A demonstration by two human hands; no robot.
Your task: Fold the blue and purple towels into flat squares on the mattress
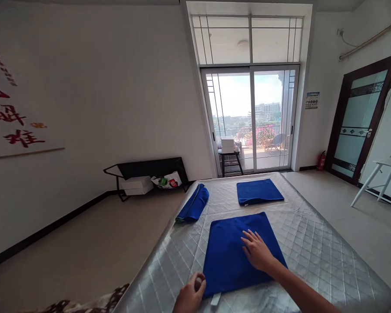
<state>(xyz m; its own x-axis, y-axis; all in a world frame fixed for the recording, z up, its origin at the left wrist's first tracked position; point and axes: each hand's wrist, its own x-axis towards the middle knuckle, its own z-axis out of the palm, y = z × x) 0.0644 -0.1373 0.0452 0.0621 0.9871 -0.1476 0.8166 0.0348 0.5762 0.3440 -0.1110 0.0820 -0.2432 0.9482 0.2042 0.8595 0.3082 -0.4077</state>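
A square blue cloth (230, 256) lies flat on the quilted silver-grey mattress (313, 243), with a small white tag (216, 299) sticking out at its near edge. My right hand (256, 250) rests palm down on its right half, fingers spread. At the near left corner is my left hand (192, 290), its fingers curled in at the cloth's edge, apparently pinching it. Farther up the mattress lie a folded blue cloth (260, 191) on the right and a rolled or loosely folded blue cloth (193, 204) on the left.
A low black rack (150, 167) against the left wall carries a white box (137, 185) and a printed bag (167, 181). Beyond the mattress are a sliding glass door (251, 117) and a dark stool (230, 163). A white table (387, 167) stands right; a patterned brown blanket (94, 302) shows lower left.
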